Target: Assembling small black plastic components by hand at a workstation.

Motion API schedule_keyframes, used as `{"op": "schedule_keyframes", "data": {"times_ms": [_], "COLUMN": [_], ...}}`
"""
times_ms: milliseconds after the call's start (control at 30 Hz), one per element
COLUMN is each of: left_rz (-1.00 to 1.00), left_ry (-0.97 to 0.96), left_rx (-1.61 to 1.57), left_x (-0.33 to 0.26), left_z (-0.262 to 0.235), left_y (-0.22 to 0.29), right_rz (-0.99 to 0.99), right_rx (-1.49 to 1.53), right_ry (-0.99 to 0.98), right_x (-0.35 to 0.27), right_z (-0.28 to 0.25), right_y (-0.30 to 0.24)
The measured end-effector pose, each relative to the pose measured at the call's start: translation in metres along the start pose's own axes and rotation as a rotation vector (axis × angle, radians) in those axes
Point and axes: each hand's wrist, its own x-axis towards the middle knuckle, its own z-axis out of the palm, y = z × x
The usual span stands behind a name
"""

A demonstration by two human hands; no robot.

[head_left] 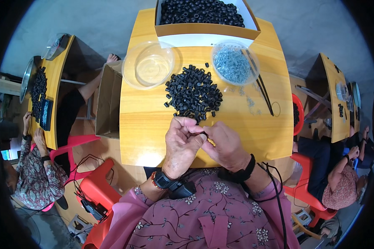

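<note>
My left hand [180, 143] and my right hand [226, 145] meet over the near edge of the wooden table [145, 120], fingertips pinched together on a small black ring piece [204, 133], mostly hidden between them. Just beyond lies a pile of small black ring pieces [193, 93]. A clear plastic bowl [232, 64] with tiny grey parts stands at the back right. An empty clear bowl [148, 65] stands at the back left. A cardboard box [207, 18] full of black pieces sits at the far edge.
Thin black sticks and a loop [265, 93] lie right of the pile. An open cardboard box [108, 99] stands on the floor to the left. Other people sit at wooden tables on the left [41, 166] and right [340, 182]. Red plastic chairs [99, 186] surround me.
</note>
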Motion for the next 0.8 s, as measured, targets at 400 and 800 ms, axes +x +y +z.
{"op": "schedule_keyframes", "data": {"times_ms": [400,800], "left_rz": [-0.031,0.048], "left_ry": [-0.112,-0.085], "left_rx": [0.089,0.028], "left_x": [-0.003,-0.009], "left_z": [-0.005,0.0], "left_y": [0.008,0.0], "right_rz": [-0.085,-0.145], "right_rx": [0.012,0.003], "right_ry": [0.108,0.079], "right_x": [0.004,0.005], "right_z": [-0.005,-0.009], "right_y": [-0.003,0.0]}}
